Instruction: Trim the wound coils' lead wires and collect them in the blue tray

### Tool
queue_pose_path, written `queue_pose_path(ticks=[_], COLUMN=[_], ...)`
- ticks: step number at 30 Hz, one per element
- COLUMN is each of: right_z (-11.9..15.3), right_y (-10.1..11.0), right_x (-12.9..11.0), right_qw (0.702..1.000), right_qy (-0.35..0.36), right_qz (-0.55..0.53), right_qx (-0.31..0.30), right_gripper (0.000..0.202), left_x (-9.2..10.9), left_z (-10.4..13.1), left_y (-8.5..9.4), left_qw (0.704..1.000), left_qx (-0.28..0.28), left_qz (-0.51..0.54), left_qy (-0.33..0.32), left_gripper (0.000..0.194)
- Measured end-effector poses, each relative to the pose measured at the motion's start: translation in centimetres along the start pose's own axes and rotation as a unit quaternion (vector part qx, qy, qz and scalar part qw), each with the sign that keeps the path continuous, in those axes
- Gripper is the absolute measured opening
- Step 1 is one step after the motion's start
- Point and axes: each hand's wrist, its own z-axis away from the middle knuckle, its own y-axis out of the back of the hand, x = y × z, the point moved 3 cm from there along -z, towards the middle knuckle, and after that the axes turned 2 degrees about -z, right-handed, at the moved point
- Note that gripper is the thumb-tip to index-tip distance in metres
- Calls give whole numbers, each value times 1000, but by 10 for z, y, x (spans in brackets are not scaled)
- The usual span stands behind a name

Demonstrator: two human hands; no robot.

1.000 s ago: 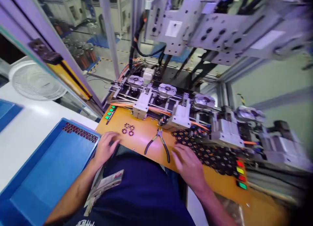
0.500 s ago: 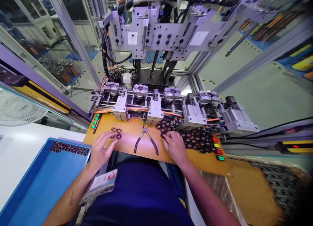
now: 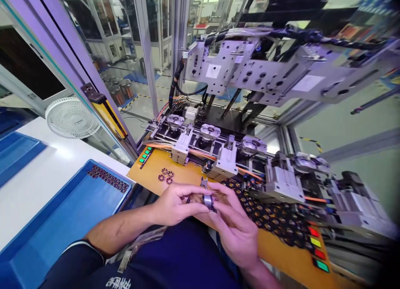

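Observation:
A small ring-shaped part [image 3: 207,201] with a silvery side is held between both hands, over the front of the orange work plate [image 3: 150,172]. My left hand [image 3: 178,203] grips it from the left, thumb and fingers closed on it. From the right, the fingers of my right hand [image 3: 233,222] wrap round the same part. Just behind the fingers the tip of the pliers [image 3: 204,182] shows; their handles are hidden. Several small wound rings [image 3: 169,181] lie on the plate left of my hands. Many dark ring parts [image 3: 275,218] cover the plate to the right.
Behind the plate stands a machine with round metal fixtures [image 3: 210,132] and clamp blocks [image 3: 225,160]. Coloured buttons [image 3: 319,253] line the right end. At the left, a blue tray [image 3: 71,205] with small rings sits on a white table [image 3: 46,164], near a fan [image 3: 72,118].
Both hands have come together over the plate, now with a ring part between them. My left hand has left the small rings, my right hand the dark parts. The view has swung left.

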Motion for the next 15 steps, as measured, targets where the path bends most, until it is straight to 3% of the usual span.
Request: queue_pose_path(ticks=[4, 11, 15], right_z=[-9, -25, -48], right_y=[-7, -18, -14], right_x=[5, 15, 23], right_qw=[998, 993, 987], right_qy=[-49, -88, -101], right_qz=[-45, -63, -40], right_qx=[-22, -44, -114], right_gripper=[17, 15, 13], left_x=[6, 0, -26], left_z=[6, 4, 13], left_y=[11, 20, 40], left_qw=[983, 969, 951], left_qx=[56, 113, 162], left_qz=[-136, -174, -226], left_qy=[-112, -135, -132], left_gripper=[33, 31, 36])
